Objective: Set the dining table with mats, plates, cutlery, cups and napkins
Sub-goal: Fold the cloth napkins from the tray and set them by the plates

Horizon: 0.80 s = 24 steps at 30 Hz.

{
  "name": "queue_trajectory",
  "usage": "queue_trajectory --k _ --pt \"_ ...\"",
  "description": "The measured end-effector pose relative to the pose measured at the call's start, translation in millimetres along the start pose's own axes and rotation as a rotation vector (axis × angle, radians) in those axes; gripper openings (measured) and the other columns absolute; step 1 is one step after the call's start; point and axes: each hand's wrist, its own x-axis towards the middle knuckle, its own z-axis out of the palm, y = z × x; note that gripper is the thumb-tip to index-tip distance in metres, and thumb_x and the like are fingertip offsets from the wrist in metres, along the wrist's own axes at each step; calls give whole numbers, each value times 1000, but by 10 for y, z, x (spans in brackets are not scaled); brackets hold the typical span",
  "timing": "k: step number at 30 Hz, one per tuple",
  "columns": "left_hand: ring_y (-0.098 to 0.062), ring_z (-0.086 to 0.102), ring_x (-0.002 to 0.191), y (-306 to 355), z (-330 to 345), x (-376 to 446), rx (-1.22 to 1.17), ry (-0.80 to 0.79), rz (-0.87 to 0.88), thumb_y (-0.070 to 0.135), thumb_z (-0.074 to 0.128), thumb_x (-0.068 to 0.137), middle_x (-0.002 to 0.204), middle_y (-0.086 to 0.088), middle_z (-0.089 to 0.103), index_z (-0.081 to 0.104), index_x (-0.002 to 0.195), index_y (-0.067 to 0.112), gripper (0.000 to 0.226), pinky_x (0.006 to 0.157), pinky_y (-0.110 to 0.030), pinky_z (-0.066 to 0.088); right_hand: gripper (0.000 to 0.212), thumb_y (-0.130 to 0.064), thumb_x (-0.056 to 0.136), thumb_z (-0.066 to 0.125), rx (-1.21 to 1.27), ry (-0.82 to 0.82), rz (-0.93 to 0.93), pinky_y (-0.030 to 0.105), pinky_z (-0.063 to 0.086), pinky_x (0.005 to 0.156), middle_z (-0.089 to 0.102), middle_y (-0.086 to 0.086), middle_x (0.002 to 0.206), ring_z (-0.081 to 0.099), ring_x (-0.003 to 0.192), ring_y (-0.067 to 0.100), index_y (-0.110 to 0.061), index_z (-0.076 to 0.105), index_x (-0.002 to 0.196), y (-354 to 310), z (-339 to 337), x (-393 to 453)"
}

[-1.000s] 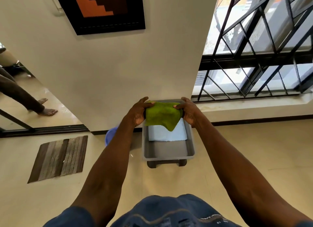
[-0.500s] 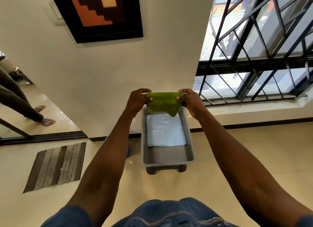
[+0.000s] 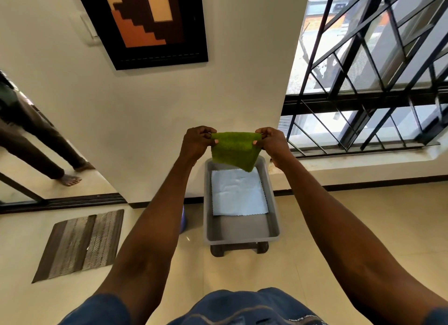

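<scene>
Left hand (image 3: 196,144) and right hand (image 3: 273,144) pinch the green napkin's (image 3: 234,151) top corners — stretched taut (probably to unfold it) — above the grey tub (image 3: 273,203).

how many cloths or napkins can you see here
2: a green cloth held up between the left hand and right hand, and a white napkin lying in the grey bin. More may lie beneath it.

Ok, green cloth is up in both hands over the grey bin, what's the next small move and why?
Probably carry the green cloth clear of the grey bin and turn toward the table. The left hand and right hand each pinch an upper corner, it hangs free above the white cloth lying in the bin, and no table is in view.
</scene>
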Motion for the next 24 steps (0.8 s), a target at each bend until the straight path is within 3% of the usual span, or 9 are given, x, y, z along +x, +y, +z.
queue_trajectory --k 5,9,14,19,24 --pt "-9 64 72 20 -11 -17 -6 50 58 3 78 77 79 -5 70 73 91 7 16 71 -16 51 24 -1 84 69 -40 78 -67 39 55 83 66 7 91 63 91 23 -14 63 103 -73 36 -25" --pt "-11 66 79 18 -47 -11 -90 75 93 6 77 80 83 -3 71 73 94 6 14 78 -25 54 26 -5 85 68 144 85 -27 41 56 82 65 11 88 62 85 23 -11 62 109 -108 33 -65" --pt "-12 64 80 66 -60 -38 -163 114 131 9 76 83 82 -5 69 72 101 6 18 81 -27 53 33 -2 85 68 439 -26 -2 33 55 74 66 12 101 63 91 25 -11 60 115 -156 27 -118" --pt "-11 62 76 89 -80 -41 -173 178 170 18 73 87 78 -3 68 71 111 19 24 77 -25 52 54 17 80 61 632 -162 80 36 55 75 66 14 103 65 91 26 -11 51 126 -244 -1 -108" --pt "-13 64 85 152 -96 -56 -225 142 147 2 73 83 94 -8 67 63 119 15 39 75 -21 55 43 15 78 68 483 -94 122 29 59 79 64 19 99 63 99 32 3 57 118 -254 49 -76"
